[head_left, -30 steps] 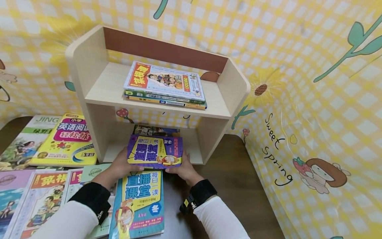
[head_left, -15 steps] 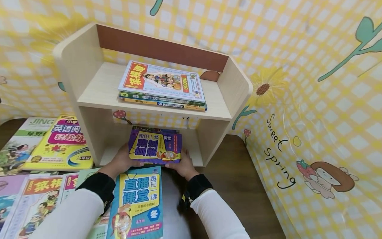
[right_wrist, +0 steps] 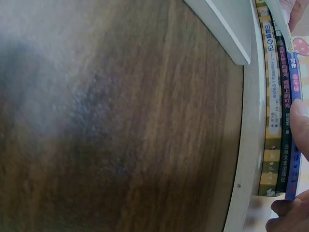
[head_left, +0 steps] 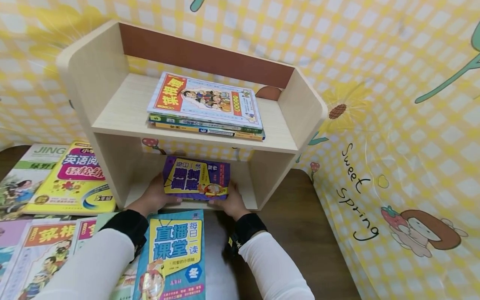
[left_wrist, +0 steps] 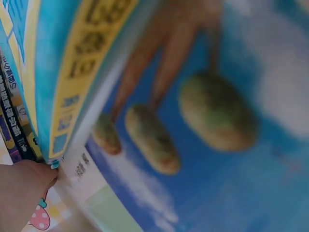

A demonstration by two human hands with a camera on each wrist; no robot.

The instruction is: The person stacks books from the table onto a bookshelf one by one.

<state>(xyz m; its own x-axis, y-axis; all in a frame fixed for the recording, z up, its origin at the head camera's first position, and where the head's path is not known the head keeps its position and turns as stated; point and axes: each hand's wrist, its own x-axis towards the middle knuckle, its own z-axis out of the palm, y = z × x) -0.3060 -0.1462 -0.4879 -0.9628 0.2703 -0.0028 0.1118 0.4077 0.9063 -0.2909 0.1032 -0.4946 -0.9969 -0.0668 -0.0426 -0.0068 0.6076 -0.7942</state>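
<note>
A purple book (head_left: 196,179) lies face up on the lower shelf, on top of a small stack. At its left side my left hand (head_left: 155,196) holds it, thumb along the front edge. My right hand (head_left: 230,203) grips the opposite side; in the right wrist view its thumb (right_wrist: 301,128) lies against the purple spine. Beneath that spine are a dark-spined book (right_wrist: 286,121) and a yellowish-spined book (right_wrist: 271,96). Close below my left wrist, a blue-and-yellow book (head_left: 176,254) fills much of the left wrist view, where my left thumb (left_wrist: 26,188) shows at lower left.
The light wooden two-tier shelf (head_left: 112,121) has a stack of books (head_left: 206,102) on its upper board. To the left lie a yellow book (head_left: 73,183) and several other books (head_left: 48,254). Dark wooden tabletop (head_left: 292,233) extends to the right, beside yellow checked cloth (head_left: 375,166).
Both hands have moved the purple book farther back and down into the lower shelf, covering the book behind that showed earlier. The head view has shifted slightly.
</note>
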